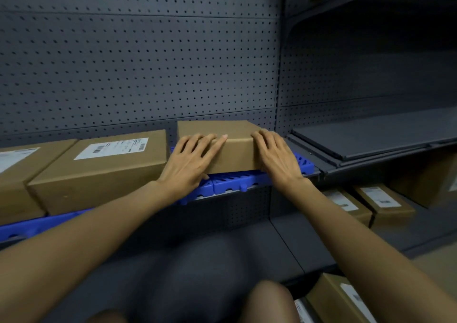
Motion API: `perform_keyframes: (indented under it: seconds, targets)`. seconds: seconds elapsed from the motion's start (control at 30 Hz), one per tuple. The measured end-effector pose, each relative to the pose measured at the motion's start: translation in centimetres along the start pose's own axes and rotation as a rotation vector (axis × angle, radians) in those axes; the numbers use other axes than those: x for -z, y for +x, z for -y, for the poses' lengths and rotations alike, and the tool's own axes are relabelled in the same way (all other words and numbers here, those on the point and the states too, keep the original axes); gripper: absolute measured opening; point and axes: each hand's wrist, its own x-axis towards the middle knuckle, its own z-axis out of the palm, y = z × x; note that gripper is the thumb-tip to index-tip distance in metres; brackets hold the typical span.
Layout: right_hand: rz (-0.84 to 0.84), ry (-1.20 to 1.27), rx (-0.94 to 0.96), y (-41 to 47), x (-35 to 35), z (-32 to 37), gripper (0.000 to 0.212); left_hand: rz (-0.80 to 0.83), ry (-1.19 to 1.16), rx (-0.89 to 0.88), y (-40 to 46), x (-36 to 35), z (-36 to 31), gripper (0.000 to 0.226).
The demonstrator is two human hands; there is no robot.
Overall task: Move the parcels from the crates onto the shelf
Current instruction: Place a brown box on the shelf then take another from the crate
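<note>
Both hands flat, fingers spread, on a plain brown parcel [222, 144]: left hand [190, 162] on its near left corner, right hand [277, 154] on its near right edge. Parcel lies flat, long axis left-right, on blue mat [237, 181] lining the dark shelf [247, 194]. Labelled box [103, 167] just left. Grey pegboard [148, 63] behind.

Your left: labelled brown cardboard box [99, 167] walls off the blue plastic grid mat [237, 181] | behind: dark perforated metal back panel [148, 63] | your right: bare dark metal shelf [371, 135] lies open.
</note>
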Motion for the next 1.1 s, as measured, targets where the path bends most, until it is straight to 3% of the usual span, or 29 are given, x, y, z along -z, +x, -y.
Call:
perform_keyframes:
  seconds: [0.7, 1.1]
  targets:
    - [-0.029, 0.185, -0.030, -0.7, -1.4, 2.0, 0.076, 0.087, -0.031, 0.055, -2.3, -1.1, -2.3, 0.114]
    - [-0.017, 0.198, 0.010, -0.8, -0.8, 2.4, 0.079, 0.073, -0.052, 0.064, -2.8, -0.7, -1.9, 0.112]
